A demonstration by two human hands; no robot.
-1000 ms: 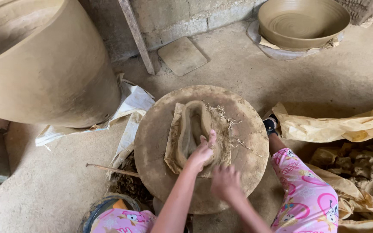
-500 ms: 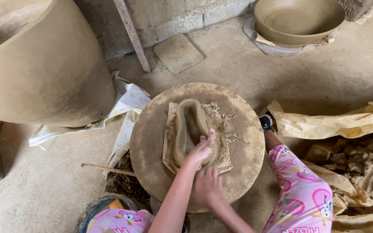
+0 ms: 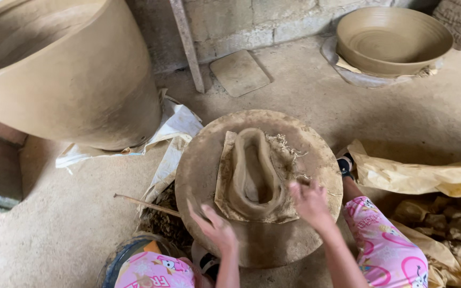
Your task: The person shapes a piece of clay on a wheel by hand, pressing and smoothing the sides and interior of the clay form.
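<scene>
My arms are bare to the elbows, with clay smeared over my left hand (image 3: 217, 230) and right hand (image 3: 310, 202). I wear pink trousers (image 3: 388, 250) printed with bright cartoon figures.

There's your clay ring (image 3: 254, 176), a thick grey-brown coil bent into a long oval loop, open in the middle, with its narrow end pointing away from you. Its walls stand low and lumpy, wet-looking and uneven. It sits on a clay-smeared square of cloth (image 3: 224, 176) with a frayed edge on the right. That cloth lies flat near the centre of the round, clay-caked wheel disc (image 3: 273, 245), and the disc rests low over the dusty floor, right between your knees.
</scene>
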